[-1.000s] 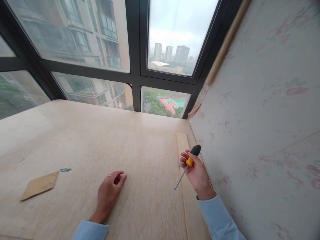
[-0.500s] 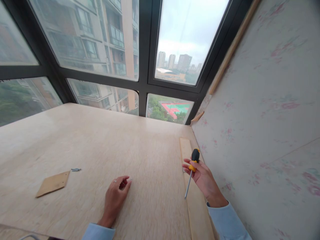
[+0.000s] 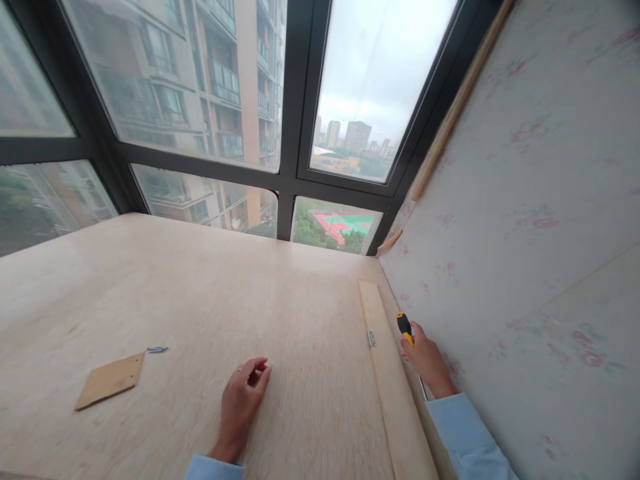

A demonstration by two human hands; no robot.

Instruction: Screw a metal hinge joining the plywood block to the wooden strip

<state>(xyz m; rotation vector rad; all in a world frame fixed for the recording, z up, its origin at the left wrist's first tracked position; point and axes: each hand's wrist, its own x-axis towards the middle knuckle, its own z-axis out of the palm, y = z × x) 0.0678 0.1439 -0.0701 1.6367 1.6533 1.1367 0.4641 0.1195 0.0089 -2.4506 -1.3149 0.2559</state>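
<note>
The left hand [image 3: 243, 399] rests on the plywood board [image 3: 200, 300], fingers curled loosely inward with a ring on one finger; whether something small sits at the fingertips cannot be made out. The right hand [image 3: 427, 359] is closed around a screwdriver [image 3: 405, 329] with a black and yellow handle, held just beside the floral-patterned wall panel [image 3: 525, 220]; its shaft is mostly hidden behind the hand. No brand mark or writing can be read on the tool.

Between the hands lies a long wooden strip [image 3: 387, 373] with a small metal hinge [image 3: 371, 339] at its left edge. Further left lie a thin wooden piece [image 3: 111, 380] and, just beside its corner, a metal screw [image 3: 157, 349]. Beyond the board stands the dark-framed window [image 3: 295, 133], looking onto apartment blocks and a sports court.
</note>
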